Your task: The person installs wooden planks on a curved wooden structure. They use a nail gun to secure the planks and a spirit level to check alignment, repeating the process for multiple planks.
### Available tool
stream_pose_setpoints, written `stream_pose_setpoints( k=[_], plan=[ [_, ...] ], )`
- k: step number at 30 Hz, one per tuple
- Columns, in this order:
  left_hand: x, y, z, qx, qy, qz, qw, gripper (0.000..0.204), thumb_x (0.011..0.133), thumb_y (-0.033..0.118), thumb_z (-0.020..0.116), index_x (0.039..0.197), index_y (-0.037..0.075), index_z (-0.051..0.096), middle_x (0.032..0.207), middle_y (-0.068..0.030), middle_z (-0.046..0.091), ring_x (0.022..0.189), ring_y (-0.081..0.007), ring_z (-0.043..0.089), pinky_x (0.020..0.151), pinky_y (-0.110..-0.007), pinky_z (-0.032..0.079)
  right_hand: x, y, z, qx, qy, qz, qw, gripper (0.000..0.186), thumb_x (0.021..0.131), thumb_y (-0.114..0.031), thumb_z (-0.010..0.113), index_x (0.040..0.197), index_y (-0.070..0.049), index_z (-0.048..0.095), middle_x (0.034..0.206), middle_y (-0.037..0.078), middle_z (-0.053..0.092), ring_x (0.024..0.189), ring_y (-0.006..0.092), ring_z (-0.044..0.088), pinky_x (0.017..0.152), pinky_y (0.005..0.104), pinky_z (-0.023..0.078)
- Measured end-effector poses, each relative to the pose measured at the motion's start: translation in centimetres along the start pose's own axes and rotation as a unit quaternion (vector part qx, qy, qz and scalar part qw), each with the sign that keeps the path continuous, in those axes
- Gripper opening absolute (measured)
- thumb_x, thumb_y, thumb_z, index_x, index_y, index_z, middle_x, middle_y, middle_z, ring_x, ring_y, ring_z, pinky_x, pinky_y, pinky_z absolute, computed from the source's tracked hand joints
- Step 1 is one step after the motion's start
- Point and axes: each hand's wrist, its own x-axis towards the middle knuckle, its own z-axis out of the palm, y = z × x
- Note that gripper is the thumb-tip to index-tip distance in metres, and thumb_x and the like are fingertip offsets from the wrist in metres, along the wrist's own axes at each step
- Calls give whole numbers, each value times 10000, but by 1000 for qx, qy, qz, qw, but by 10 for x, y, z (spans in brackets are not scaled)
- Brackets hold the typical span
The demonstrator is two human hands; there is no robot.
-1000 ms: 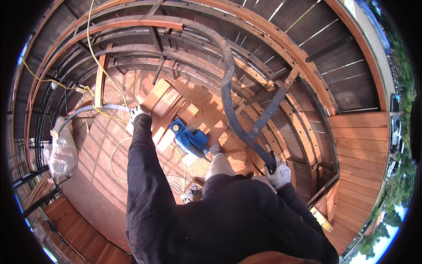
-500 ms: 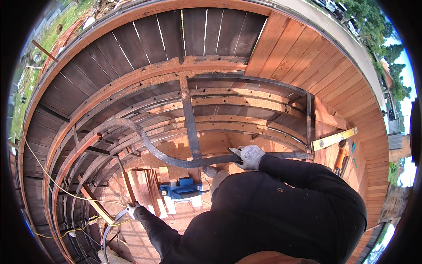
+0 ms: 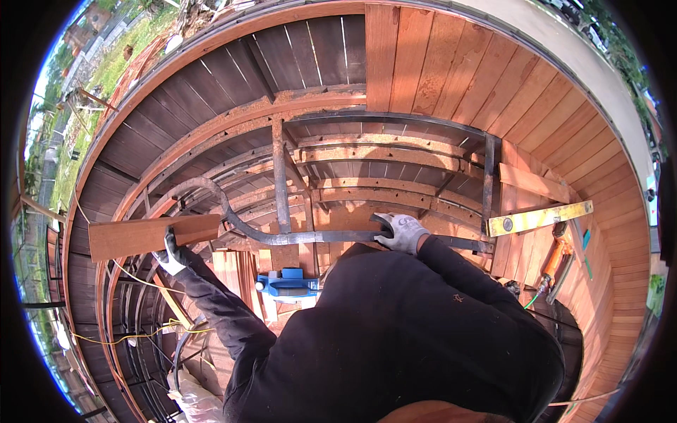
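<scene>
The person wears a loose black long-sleeved sweatshirt [image 3: 423,331], plain but for a small reddish-brown fleck [image 3: 458,297] on the right side. The right glove [image 3: 405,235] is whitish grey with a faint printed mark [image 3: 407,223] across its back; the left glove [image 3: 170,261] shows white near the cuff and dark grey toward the fingertips

Cannot see curved bar [image 3: 331,237] under right hand [image 3: 403,234], torso [image 3: 423,331] or white bundle [image 3: 197,400] past lower edge. Cannot make out tiny roadside shapes [image 3: 591,34].

Board [image 3: 134,238] at left, planer [image 3: 289,285] right of stacked planks [image 3: 231,271], level [image 3: 540,219] at right, power tool [image 3: 556,259] beside it
</scene>
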Motion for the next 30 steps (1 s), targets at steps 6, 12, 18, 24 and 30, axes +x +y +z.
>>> stream_pose_setpoints(
  k=[6,12,18,24,30],
  plan=[
    [-52,1,160,-119,-166,-63,977,359,764,-16,715,1106,25,611,1004,-55,652,903,-160,611,850,-308,485,-52,73,17,-21,121,61,991,636,864,-455,618,1370,-105,459,1060,203,651,991,369,626,864,433,484],
    [-71,-23,304,-118,-353,-157,915,368,792,37,741,1134,13,607,1015,-65,689,881,-143,648,800,-279,513,-56,76,20,52,171,111,978,616,864,-488,600,1349,-122,501,1139,182,653,1041,339,629,899,422,484],
    [-84,-67,417,-226,-472,-200,828,321,800,-22,695,1107,17,612,987,-61,702,879,-162,669,806,-294,536,-47,73,28,53,189,205,959,633,857,-533,589,1349,-144,505,1082,156,681,994,339,649,872,421,501],
    [-86,-116,481,-185,-508,-236,808,374,773,-71,693,1124,27,610,974,-77,710,843,-170,684,778,-297,563,-43,59,17,38,224,250,941,618,853,-543,588,1307,-125,553,1061,144,690,983,318,659,854,414,509],
    [-92,-132,492,-208,-524,-228,794,373,801,-59,700,1150,29,604,1014,-60,704,896,-158,672,801,-286,555,-37,62,17,56,242,273,929,581,844,-513,621,1263,-112,584,915,108,699,905,281,672,803,385,516]
  ],
)
